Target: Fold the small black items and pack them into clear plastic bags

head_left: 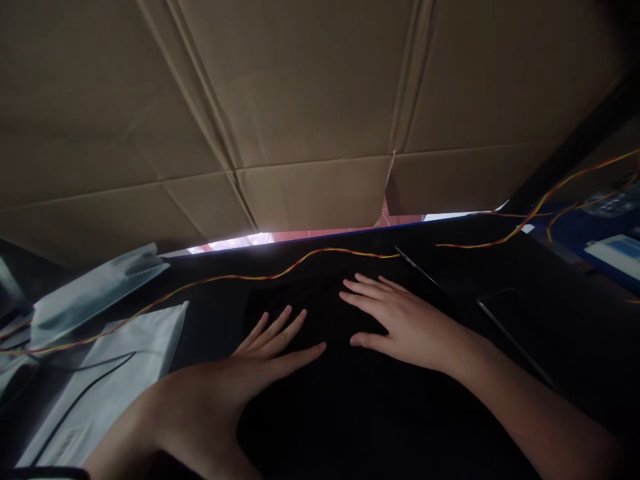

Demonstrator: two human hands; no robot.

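My left hand (267,353) rests with fingers spread on something black (325,413) in the middle, too dark to tell whether it is cloth or the bare top. To its right my right hand (395,320) lies palm down, fingers apart, on the same black area. Neither hand holds anything, and a gap separates the two thumbs. Beyond the fingertips a twisted red and yellow wire (310,255) runs across. Close to my right forearm are two dark flat objects with shiny edges, one farther off (420,267) and one nearer (515,339).
At the left lie a translucent plastic bag (100,283) and a white pouch (115,373) with a thin black cable (80,393) over it. A large cardboard sheet (310,100) stands along the far edge. On the right is a blue surface (565,233) with a white-and-blue box (617,253).
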